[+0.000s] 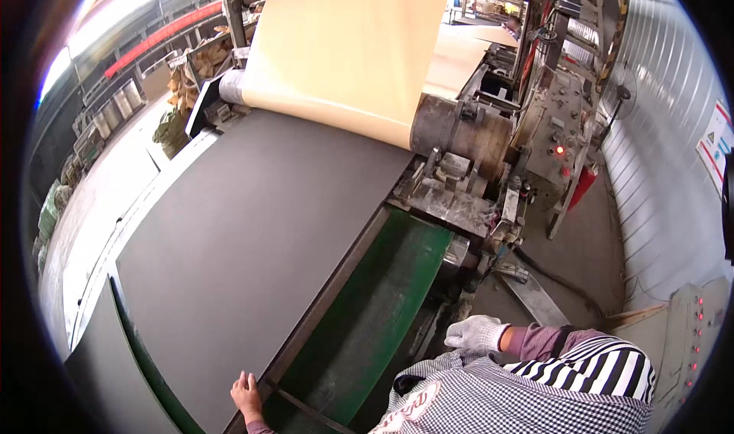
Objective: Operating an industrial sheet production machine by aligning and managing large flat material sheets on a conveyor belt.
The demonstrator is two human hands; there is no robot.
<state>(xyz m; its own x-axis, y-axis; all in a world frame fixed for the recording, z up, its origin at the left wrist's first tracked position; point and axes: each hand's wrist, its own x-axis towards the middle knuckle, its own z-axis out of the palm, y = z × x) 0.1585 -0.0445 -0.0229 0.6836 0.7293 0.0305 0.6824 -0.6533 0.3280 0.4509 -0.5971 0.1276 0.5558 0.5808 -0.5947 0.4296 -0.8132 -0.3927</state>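
Resting at dark sheet (pixel 260 227) edge: left hand (pixel 246 397), fingers extended; right hand (pixel 477 332) curled closed, bare green strip (pixel 367 304) between.

A smooth, curving tan sheet (pixel 344 44) rises beyond the broad, flat, dark-grey sheet (pixel 260 227). Right of the dark-grey sheet are a long green strip (pixel 375 296), a whitish knitted glove (pixel 475 333), a black-and-white striped sleeve (pixel 600 369) and a black-and-white checked garment (pixel 527 399).
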